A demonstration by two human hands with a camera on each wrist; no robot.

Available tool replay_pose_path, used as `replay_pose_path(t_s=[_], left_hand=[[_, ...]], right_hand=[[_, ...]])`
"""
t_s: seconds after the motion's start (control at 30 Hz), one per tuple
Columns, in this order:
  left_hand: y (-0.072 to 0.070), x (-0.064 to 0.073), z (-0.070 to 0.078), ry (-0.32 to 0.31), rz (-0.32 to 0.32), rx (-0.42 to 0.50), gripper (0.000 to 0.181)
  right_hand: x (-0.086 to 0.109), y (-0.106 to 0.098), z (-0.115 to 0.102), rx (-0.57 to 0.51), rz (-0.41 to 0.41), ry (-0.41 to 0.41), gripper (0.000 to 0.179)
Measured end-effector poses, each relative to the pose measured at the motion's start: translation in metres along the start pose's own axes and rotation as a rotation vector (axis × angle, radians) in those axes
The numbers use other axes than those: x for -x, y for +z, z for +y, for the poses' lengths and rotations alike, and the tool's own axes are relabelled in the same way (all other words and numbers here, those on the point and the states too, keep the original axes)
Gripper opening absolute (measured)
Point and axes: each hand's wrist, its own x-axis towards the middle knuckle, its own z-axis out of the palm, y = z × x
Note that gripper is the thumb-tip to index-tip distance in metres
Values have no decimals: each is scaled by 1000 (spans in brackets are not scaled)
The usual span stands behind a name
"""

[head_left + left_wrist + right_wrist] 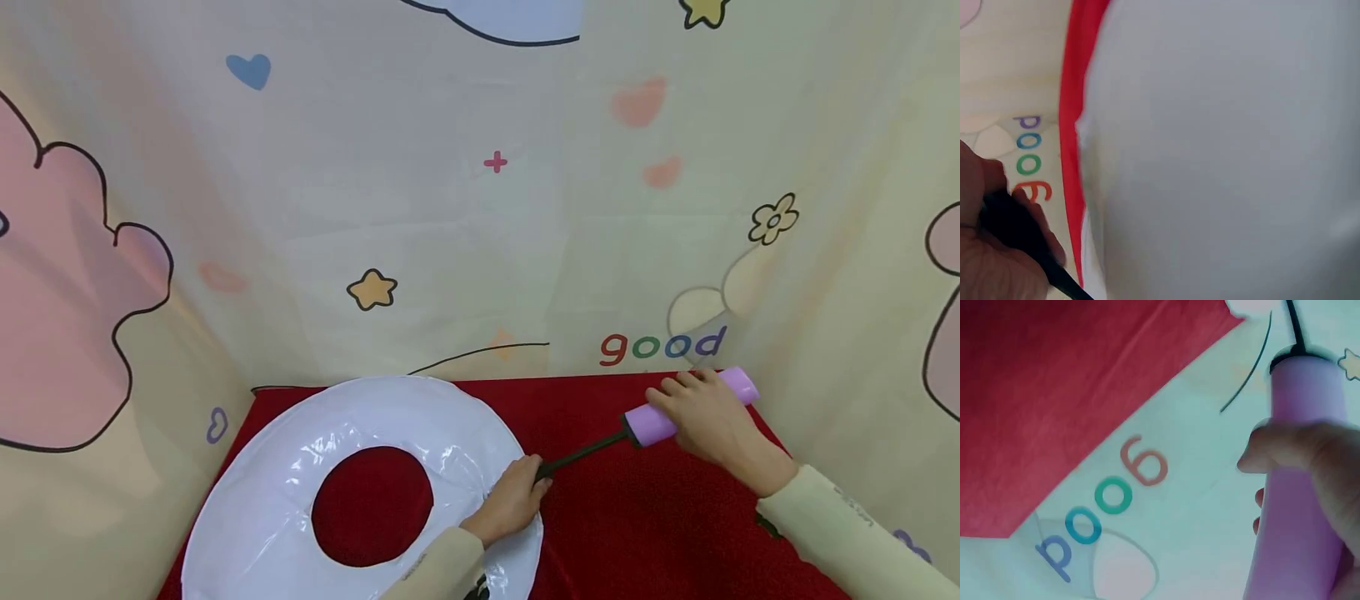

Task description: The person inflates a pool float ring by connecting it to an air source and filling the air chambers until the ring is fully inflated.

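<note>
A hand pump with a lilac barrel [649, 425] is held slantwise between both hands. My right hand [712, 423] grips the barrel, its fingers wrapped round it; the right wrist view shows the thumb across the lilac tube [1294, 544]. From the barrel's black-capped end a thin black rod [585, 452] runs to my left hand [512, 502]. Its fingers are curled round a thicker black handle [1016, 228], partly hidden by the palm. Below and beside the left hand lies a white inflatable ring [255, 492], looking full with some creases, and filling most of the left wrist view.
Red cloth [645, 517] covers the table, showing through the ring's hole as well. A pale printed curtain [450, 208] with hearts, stars and the word "good" hangs behind and along both sides. A small dark item [768, 525] is partly hidden beneath the right sleeve.
</note>
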Motion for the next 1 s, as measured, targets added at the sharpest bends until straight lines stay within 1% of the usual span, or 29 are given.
replay_pose_path(t_s=[0.07,0.13,0.23,0.3,0.37,0.43,0.53,0.63,0.67,0.73,0.8,0.87,0.93,1.0], left_hand=[[1,1,0,-2,-6,8,12],[3,2,2,2,-24,25,11],[3,2,5,19,-22,4,11],[4,4,8,45,-19,-31,10],[6,5,10,71,0,-79,7],[6,7,10,80,18,-100,4],[5,9,10,79,39,-94,5],[1,12,9,56,40,-90,5],[2,13,9,62,35,-99,6],[4,14,10,84,32,-161,9],[5,14,10,121,48,-235,11],[6,13,9,153,81,-296,13],[6,12,6,155,109,-323,14],[4,11,3,152,125,-320,14]], right_hand=[[3,-2,3,0,-16,20,55],[4,3,-6,-3,-33,9,54],[-4,16,-39,15,-27,-30,51],[-10,23,-64,41,-22,-57,50],[-15,27,-85,80,-21,-74,49],[-20,28,-99,109,-20,-74,48],[-26,28,-109,123,-25,-80,47],[-25,30,-107,65,-40,-73,48],[-21,31,-104,39,-51,-69,48],[-14,30,-94,-2,-66,-58,48],[-8,27,-80,-20,-64,-49,47],[-3,19,-63,-21,-50,-41,47],[1,9,-43,-14,-28,-23,48],[5,-1,-25,-8,-11,-4,49]])
